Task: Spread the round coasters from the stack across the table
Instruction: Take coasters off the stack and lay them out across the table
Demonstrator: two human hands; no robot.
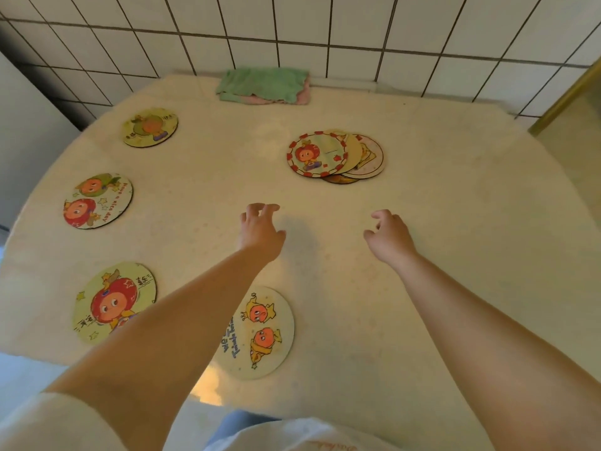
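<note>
Both hands reach out over the middle of the desk (422, 255), and neither holds anything. The left hand (260, 231) has a loose, released grip, its fingers (271, 208) curled and spread with nothing between them; the right hand (392, 237) is likewise released, fingers half bent and thumb apart, holding nothing. Whether either hand brushes the desk surface cannot be told. The stack of coasters (335, 156) lies beyond both hands, toward the far side of the desk, well apart from either grip and roughly between their lines of reach. It is fanned rather than square: a red-bordered coaster on top with at least three more showing at its right and lower edges. Four single coasters lie spread out: one far left (150, 126), one at mid left (97, 200), one near left (112, 301) partly hidden by the left forearm, and one near centre (261, 332) just beside that forearm. One folded green cloth (263, 84) lies at the far edge by the tiled wall (357, 24).
</note>
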